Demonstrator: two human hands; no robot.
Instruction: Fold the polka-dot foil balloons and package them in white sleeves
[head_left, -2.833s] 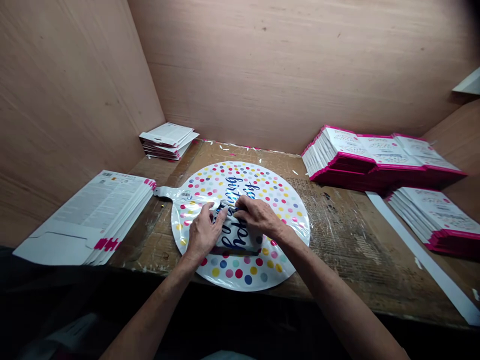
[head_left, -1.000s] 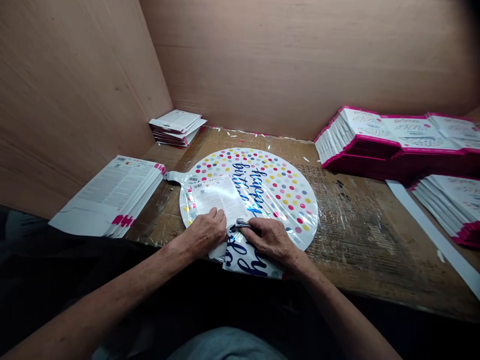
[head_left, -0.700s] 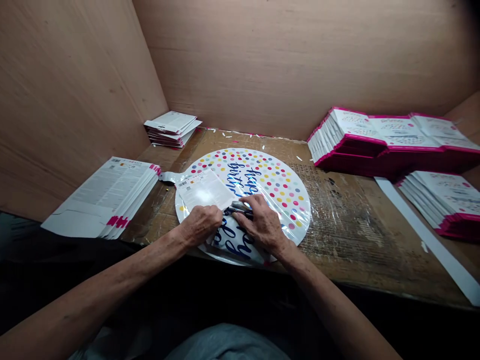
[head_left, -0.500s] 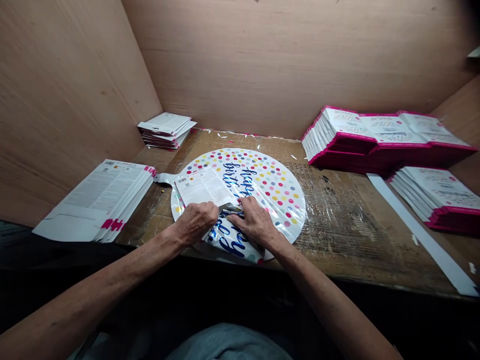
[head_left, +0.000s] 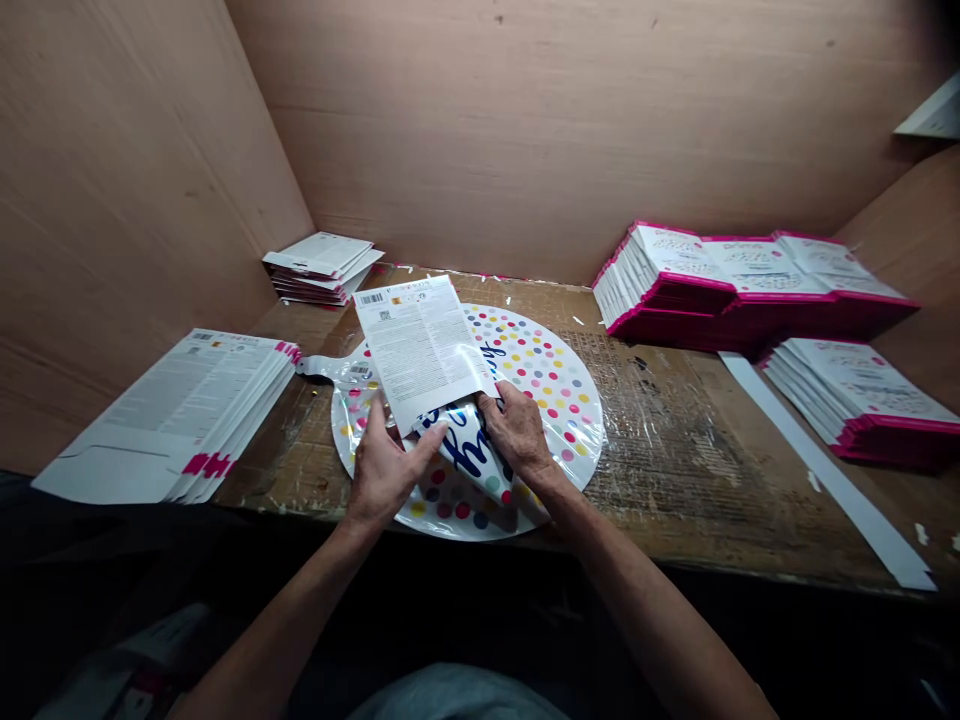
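Observation:
A white printed paper envelope (head_left: 424, 350) is raised at a tilt over a flat, round foil balloon (head_left: 566, 400) with coloured dots and a tail at its left. At the envelope's near end is a folded foil balloon (head_left: 472, 450) with dark blue lettering; how much of it is inside, I cannot tell. My left hand (head_left: 386, 465) grips the envelope's near left side, thumb over the folded foil, other fingers partly hidden underneath. My right hand (head_left: 519, 428) is closed at the near right corner, around the folded foil and the envelope's edge.
Printed envelopes lie fanned at the left (head_left: 176, 400), with a smaller pile (head_left: 322, 262) behind. Pink-edged packets are stacked at the back right (head_left: 750, 275) and right (head_left: 862, 390). A white strip (head_left: 817, 460) lies on the cardboard-covered table (head_left: 660, 450). Wooden panels (head_left: 525, 130) surround it.
The envelope has risen and come up over the round balloon, covering more of it. My left hand has changed from a fist to a thumb-over grip. The view has shifted slightly.

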